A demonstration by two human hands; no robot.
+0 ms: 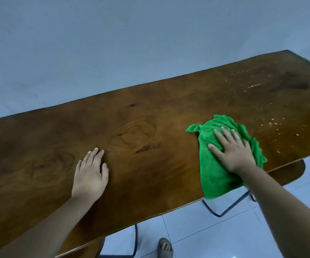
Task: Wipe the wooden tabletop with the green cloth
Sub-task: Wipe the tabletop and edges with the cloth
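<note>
A long brown wooden tabletop [143,131] runs across the head view from lower left to upper right. A crumpled green cloth [213,164] lies on it near the front edge, right of centre, with its lower end hanging slightly over the edge. My right hand [232,151] presses flat on the cloth, fingers spread and pointing away from me. My left hand [91,174] rests flat on the bare wood to the left, fingers together, holding nothing. White specks and crumbs [253,86] dot the wood to the right of the cloth.
A plain grey-blue wall [113,43] stands directly behind the table. Below the front edge are a white tiled floor [197,229], black metal table legs [223,209] and my foot in a sandal [165,247].
</note>
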